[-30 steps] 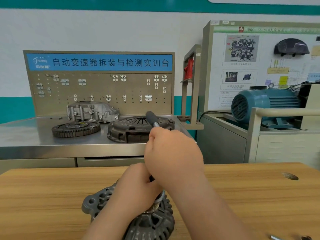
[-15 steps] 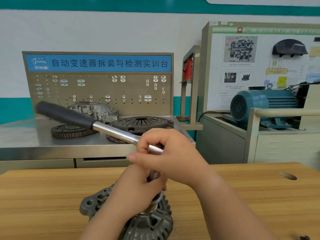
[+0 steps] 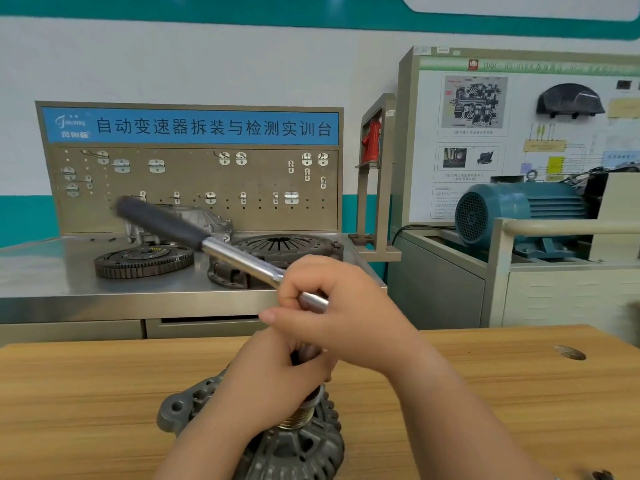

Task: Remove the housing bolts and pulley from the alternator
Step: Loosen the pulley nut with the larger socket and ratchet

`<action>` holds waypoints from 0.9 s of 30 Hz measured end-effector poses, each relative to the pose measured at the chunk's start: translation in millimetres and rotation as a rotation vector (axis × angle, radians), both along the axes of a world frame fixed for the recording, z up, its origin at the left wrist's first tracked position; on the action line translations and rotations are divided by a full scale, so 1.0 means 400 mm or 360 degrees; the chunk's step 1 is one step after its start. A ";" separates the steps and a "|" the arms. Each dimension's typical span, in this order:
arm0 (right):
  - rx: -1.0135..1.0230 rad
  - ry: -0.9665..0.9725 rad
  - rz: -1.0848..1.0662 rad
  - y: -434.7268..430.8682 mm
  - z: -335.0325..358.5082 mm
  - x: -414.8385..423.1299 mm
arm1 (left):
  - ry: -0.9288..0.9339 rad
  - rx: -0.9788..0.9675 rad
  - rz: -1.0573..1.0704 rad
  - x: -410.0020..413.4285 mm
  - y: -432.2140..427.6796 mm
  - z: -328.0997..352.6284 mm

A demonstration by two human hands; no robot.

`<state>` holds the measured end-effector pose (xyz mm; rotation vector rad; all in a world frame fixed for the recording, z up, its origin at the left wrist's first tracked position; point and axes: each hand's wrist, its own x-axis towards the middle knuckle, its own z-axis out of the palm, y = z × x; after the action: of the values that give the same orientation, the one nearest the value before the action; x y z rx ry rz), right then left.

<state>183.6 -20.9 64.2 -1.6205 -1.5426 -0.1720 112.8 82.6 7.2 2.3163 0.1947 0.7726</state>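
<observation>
Head view: the alternator [image 3: 298,452] sits low in the middle of the wooden worktop [image 3: 86,393], its grey cast housing slotted and lugged and cut off by the bottom edge of the frame. Bare grained wood lies open to either side. The ribbed metal pulley [image 3: 300,415] stands upright on top. The left grip [image 3: 273,379] is clenched round the dark tool head just above the pulley. The right grip [image 3: 346,317] is curled round the polished steel shank of the wrench [image 3: 221,247]. Its black rubber-sleeved end slants up and left, past the worktop's far edge. Behind are a steel bench [image 3: 41,271] carrying a toothed ring gear [image 3: 143,259] and a blue finned motor [image 3: 519,209].
</observation>
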 end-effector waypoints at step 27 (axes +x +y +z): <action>0.0147 0.0240 0.0269 -0.006 -0.009 0.003 | 0.0053 0.0026 -0.0004 -0.005 -0.007 0.000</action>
<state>184.7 -23.2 60.8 -1.3916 -1.5237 -0.0279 110.9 79.8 7.2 2.3453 0.2010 0.7372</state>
